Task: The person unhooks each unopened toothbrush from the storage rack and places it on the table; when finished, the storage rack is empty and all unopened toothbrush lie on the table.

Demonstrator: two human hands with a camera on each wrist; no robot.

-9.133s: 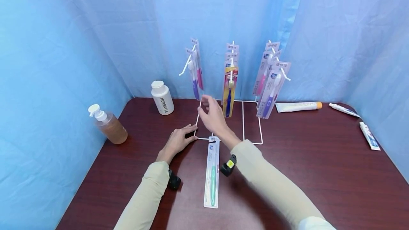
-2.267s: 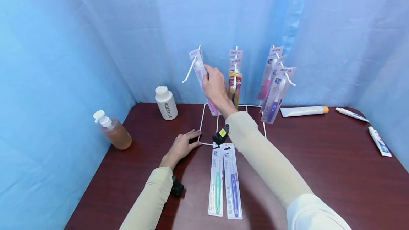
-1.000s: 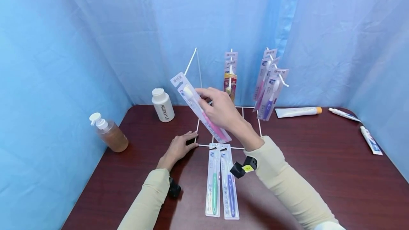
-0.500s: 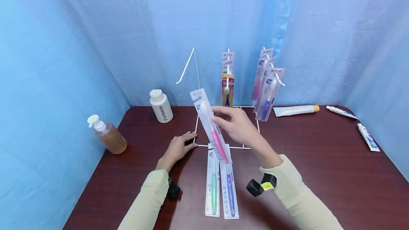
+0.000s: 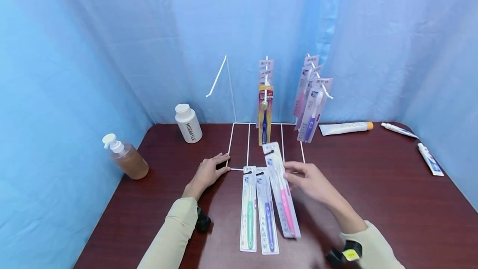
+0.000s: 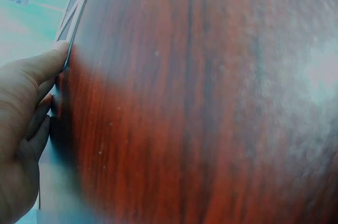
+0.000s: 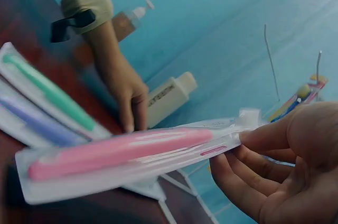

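A: What stands furthest left on the tabletop (image 5: 373, 206)?
B: A pump bottle (image 5: 129, 159) of amber liquid, then a white MURRAYLE bottle (image 5: 189, 125).
A: And the left grip (image 5: 206, 174)?
B: Its fingers are extended and relaxed, touching the left front corner of the white wire rack (image 5: 230, 144).
A: Moving right?
B: A packaged green toothbrush (image 5: 249, 215) and a packaged purple toothbrush (image 5: 267, 219) lie side by side, their upper ends at the rack's front edge. Behind them hangs a yellow-and-red toothbrush pack (image 5: 264, 125), foremost in the rack's middle row.
A: Where is the packaged pink toothbrush (image 5: 285, 206)?
B: Just right of the purple one, tilted, upper end to the left. The right grip (image 5: 311, 182) pinches it at its right edge between thumb and fingers. Whether its lower end touches the tabletop, I can't tell.
A: Beyond that?
B: A second purple toothbrush pack (image 5: 313, 115) hangs foremost in the right row. Then come an orange-capped tube (image 5: 344, 128) and two smaller tubes (image 5: 430, 159), all lying near the tabletop's edge.
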